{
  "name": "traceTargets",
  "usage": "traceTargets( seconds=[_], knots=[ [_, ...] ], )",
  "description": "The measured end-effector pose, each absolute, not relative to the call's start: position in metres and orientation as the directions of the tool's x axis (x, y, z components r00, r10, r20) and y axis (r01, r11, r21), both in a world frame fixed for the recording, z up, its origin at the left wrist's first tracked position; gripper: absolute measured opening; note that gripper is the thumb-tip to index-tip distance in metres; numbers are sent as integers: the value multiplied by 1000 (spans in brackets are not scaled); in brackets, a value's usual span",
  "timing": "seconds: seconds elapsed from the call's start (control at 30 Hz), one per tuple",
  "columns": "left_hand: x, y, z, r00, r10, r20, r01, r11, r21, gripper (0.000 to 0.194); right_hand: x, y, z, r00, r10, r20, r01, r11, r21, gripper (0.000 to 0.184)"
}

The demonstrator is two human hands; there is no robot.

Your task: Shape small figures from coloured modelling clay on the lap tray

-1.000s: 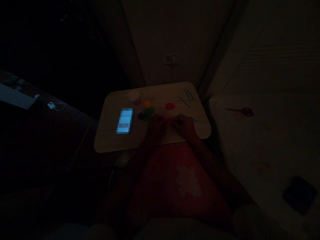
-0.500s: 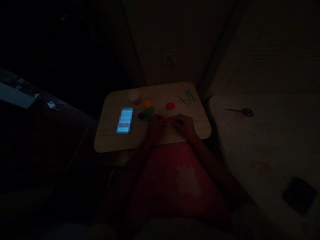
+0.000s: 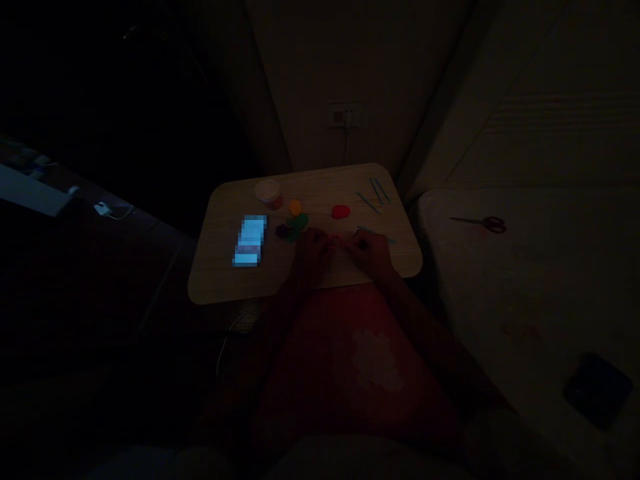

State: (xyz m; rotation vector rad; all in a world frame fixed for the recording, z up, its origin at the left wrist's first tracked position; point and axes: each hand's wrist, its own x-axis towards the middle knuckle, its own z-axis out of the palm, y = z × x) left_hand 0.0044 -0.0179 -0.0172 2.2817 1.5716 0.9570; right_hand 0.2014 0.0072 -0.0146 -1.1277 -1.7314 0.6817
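Note:
In dim light, my left hand (image 3: 313,248) and my right hand (image 3: 369,250) meet over the near part of a small wooden table (image 3: 215,280). Both are closed, fingertips pinching a small red piece of modelling clay (image 3: 337,241) between them. Its exact shape is too dark to make out. Just beyond lies a brighter red lump of clay (image 3: 341,212). Left of my left hand sit green clay pieces (image 3: 299,223), a dark purple lump (image 3: 283,231) and an orange disc (image 3: 295,207). A thin bluish stick (image 3: 385,237) lies partly behind my right hand.
A lidded tub (image 3: 269,193) stands at the table's back left, near a lit phone (image 3: 250,241). Several thin sticks (image 3: 377,191) lie back right. Scissors (image 3: 483,224) and a dark blue object (image 3: 599,390) rest on the pale surface at right. A wall socket (image 3: 343,117) is behind.
The red piece between my fingertips looks slightly shifted, and my right fingers have moved a little. Both hands stay in the same place; the other things have not moved.

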Motion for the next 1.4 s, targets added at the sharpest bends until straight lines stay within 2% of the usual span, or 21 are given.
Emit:
traceTargets(
  seconds=[0.27,0.53,0.7,0.83,0.9,1.03,1.27,1.4],
  knots=[
    [4,-19,-15,231,891,391,745,-421,517,26,201,9,-20,-90,927,365,382,371,-847,48],
    [5,-18,-19,220,876,428,750,-433,500,22,202,6,-11,-237,910,340,276,399,-874,27],
    [5,-18,-17,226,877,424,756,-432,491,21,202,5,-15,-45,945,323,332,320,-887,26],
    [5,-18,-16,230,872,432,751,-441,491,23,201,6,-19,68,961,269,258,243,-935,32],
    [5,-18,-16,227,868,441,742,-448,499,22,200,7,-19,80,961,265,244,239,-940,28],
    [5,-18,-16,224,868,443,736,-448,508,22,200,8,-15,-36,946,322,247,320,-914,16],
    [4,-18,-16,228,864,448,735,-455,503,25,201,10,-14,-232,863,448,265,500,-825,21],
    [5,-17,-15,208,870,448,733,-441,517,23,200,8,-12,-252,866,431,296,493,-818,24]
  ],
)
